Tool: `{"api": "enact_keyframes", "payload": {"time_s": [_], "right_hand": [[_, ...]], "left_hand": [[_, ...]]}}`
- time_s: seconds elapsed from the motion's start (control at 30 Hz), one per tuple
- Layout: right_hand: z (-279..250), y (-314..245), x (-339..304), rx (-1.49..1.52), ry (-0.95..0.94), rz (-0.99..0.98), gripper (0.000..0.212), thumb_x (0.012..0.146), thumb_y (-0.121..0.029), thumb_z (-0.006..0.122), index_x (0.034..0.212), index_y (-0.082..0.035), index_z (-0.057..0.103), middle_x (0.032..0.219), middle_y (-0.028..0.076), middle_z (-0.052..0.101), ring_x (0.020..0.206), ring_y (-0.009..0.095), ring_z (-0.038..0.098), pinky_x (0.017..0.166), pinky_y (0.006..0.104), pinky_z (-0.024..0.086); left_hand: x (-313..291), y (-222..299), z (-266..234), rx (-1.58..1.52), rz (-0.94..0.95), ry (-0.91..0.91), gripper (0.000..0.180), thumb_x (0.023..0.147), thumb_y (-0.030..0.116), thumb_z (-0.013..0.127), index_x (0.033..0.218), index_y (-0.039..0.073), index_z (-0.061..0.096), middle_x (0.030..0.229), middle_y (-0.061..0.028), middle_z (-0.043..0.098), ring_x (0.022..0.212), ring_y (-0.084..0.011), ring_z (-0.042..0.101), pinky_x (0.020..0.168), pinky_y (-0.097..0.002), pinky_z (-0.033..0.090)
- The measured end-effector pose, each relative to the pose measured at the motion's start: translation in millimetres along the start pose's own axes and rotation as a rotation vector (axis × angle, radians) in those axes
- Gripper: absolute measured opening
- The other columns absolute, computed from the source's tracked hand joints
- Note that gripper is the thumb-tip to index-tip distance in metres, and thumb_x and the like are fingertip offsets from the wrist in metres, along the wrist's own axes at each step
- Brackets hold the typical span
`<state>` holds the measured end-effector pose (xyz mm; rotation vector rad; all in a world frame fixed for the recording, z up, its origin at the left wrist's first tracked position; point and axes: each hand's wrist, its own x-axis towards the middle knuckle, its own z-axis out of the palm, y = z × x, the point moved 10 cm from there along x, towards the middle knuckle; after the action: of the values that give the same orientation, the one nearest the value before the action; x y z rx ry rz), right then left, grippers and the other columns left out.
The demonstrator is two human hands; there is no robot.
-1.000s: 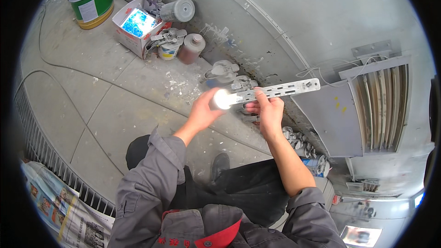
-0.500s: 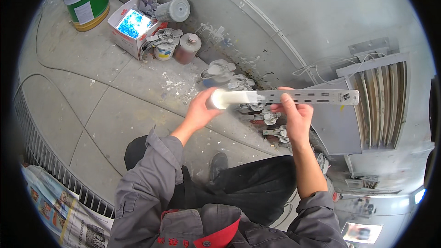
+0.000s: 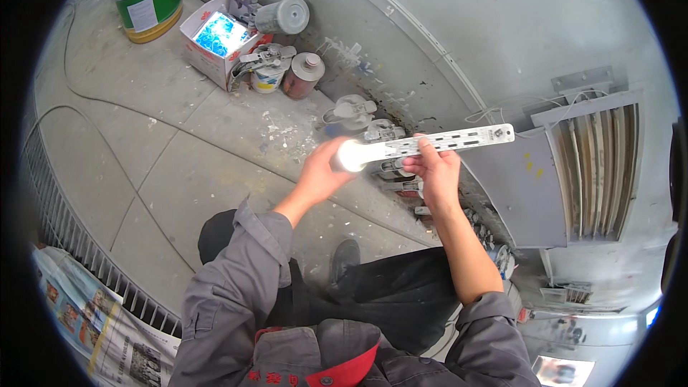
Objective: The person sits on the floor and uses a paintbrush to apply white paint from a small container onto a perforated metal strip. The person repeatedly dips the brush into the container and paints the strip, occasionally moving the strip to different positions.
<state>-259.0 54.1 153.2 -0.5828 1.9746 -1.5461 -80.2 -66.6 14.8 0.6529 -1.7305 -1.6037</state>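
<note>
My left hand (image 3: 322, 172) is wrapped round a small white cup (image 3: 350, 157), whose round outline is washed out by glare. In my right hand (image 3: 438, 172), a flat slotted metal mixing stick (image 3: 473, 137) is pinched between thumb and fingers. The stick lies nearly level, its right end slightly raised. Its left part looks coated white and meets the cup; glare hides whether the tip is inside or on the rim.
Several paint-spattered spray guns (image 3: 351, 110) stand along the wall. Beyond them are a brown-grey can (image 3: 304, 75), a carton (image 3: 210, 63) and a green bucket (image 3: 154, 3). A hose (image 3: 136, 192) crosses the floor. Newspapers (image 3: 132, 337) lie lower left, near a floor grate (image 3: 86, 251).
My right hand has moved left with the mixing stick, whose right end has tilted up. My left hand and the cup have shifted slightly right in view, and the whole scene has shifted a little.
</note>
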Motion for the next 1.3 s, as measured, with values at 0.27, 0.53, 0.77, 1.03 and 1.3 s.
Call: {"api": "enact_keyframes", "payload": {"time_s": [0.27,0.53,0.77,1.03,1.3], "right_hand": [[-30,-73,-31,-0.065,0.000,-0.196,0.032,0.107,-0.017,0.068,0.126,0.008,0.072,0.097,0.014,0.078,0.076,0.018,0.075,0.072,0.0336,0.065],[15,-60,-39,-0.346,-0.127,-0.327,0.022,0.106,-0.014,0.071,0.118,0.003,0.079,0.089,0.006,0.078,0.076,0.011,0.073,0.070,0.0276,0.060],[45,-82,-38,-0.470,-0.264,-0.400,0.024,0.106,-0.012,0.068,0.118,0.005,0.078,0.090,0.008,0.079,0.074,0.011,0.072,0.069,0.0283,0.060],[70,-271,-95,-0.499,-0.571,-0.882,0.021,0.096,0.005,0.075,0.116,0.001,0.079,0.089,0.006,0.067,0.076,0.016,0.064,0.067,0.0314,0.051],[69,-559,-163,-0.390,-0.790,-0.928,0.025,0.092,0.007,0.076,0.115,-0.003,0.079,0.080,0.005,0.065,0.070,0.016,0.058,0.061,0.0307,0.046]], "left_hand": [[0,-6,3,-0.018,0.000,-0.007,0.081,0.074,0.002,0.093,0.148,0.008,0.060,0.141,-0.0101,0.066,0.127,-0.0231,0.067,0.108,-0.0377,0.055],[-2,7,12,-0.056,0.022,-0.042,0.078,0.077,0.004,0.092,0.148,0.009,0.061,0.138,-0.0076,0.066,0.127,-0.0213,0.066,0.106,-0.0385,0.055],[-9,41,0,-0.059,-0.036,-0.014,0.076,0.077,0.003,0.092,0.147,0.009,0.062,0.137,-0.0069,0.066,0.127,-0.0204,0.065,0.104,-0.0372,0.055],[-10,218,-37,-0.133,-0.070,0.157,0.071,0.077,0.003,0.090,0.143,0.006,0.064,0.138,-0.0109,0.066,0.130,-0.0262,0.064,0.110,-0.0390,0.051],[-14,476,-86,-0.161,-0.086,0.262,0.070,0.079,0.001,0.089,0.144,0.005,0.063,0.143,-0.0106,0.063,0.135,-0.0249,0.061,0.116,-0.0385,0.049]]}}
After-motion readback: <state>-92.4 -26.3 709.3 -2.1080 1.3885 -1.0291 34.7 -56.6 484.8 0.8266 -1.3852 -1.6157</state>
